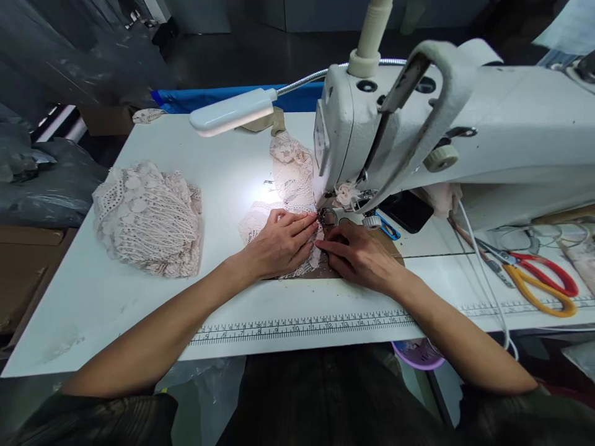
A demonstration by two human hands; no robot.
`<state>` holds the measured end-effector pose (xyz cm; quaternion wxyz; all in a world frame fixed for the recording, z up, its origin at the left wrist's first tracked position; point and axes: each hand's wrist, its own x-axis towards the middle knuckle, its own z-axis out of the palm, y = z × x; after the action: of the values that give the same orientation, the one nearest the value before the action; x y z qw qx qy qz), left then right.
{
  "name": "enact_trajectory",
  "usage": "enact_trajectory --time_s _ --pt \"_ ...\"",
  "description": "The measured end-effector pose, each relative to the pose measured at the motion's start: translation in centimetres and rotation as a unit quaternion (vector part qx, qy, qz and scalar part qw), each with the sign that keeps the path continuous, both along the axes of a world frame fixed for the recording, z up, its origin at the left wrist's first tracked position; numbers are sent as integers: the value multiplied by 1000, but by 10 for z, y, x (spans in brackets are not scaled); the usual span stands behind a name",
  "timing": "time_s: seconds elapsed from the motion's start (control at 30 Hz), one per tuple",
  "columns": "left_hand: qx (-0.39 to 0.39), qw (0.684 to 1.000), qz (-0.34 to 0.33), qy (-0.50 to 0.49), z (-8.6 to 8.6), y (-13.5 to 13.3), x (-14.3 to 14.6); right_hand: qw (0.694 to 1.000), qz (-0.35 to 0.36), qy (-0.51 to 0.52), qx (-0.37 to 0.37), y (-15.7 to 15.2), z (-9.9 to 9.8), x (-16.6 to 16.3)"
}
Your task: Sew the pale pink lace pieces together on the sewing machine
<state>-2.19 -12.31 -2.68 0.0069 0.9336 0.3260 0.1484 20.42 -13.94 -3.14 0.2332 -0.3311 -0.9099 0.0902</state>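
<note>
A strip of pale pink lace (292,179) runs under the presser foot (327,217) of a white sewing machine (465,130). My left hand (279,243) lies flat on the lace just left of the foot, fingers together and pressing it down. My right hand (360,255) rests beside it on the right, fingertips pinching the lace edge right before the foot. Both hands touch near the needle.
A pile of the same lace (147,218) lies at the left of the white table (116,297). A gooseneck lamp (231,111) shines on the work. Red and yellow scissors (539,279) lie at the right. A printed ruler (302,325) runs along the front edge.
</note>
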Motion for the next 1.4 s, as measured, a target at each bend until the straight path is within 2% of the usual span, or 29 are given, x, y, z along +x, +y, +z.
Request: enact_trajectory --time_s 0.33,0.63,1.03,1.4 --pt "9 1000 -8 13 -2 1 -4 999 -12 46 -23 0 -4 1" --pt "52 998 8 24 -7 -2 -1 998 -20 49 -42 1 -4 1" --pt "50 998 20 31 -7 -6 1 997 -23 51 -48 0 -5 0" --pt "51 998 0 28 -5 -4 -4 996 -41 49 -56 1 -9 1"
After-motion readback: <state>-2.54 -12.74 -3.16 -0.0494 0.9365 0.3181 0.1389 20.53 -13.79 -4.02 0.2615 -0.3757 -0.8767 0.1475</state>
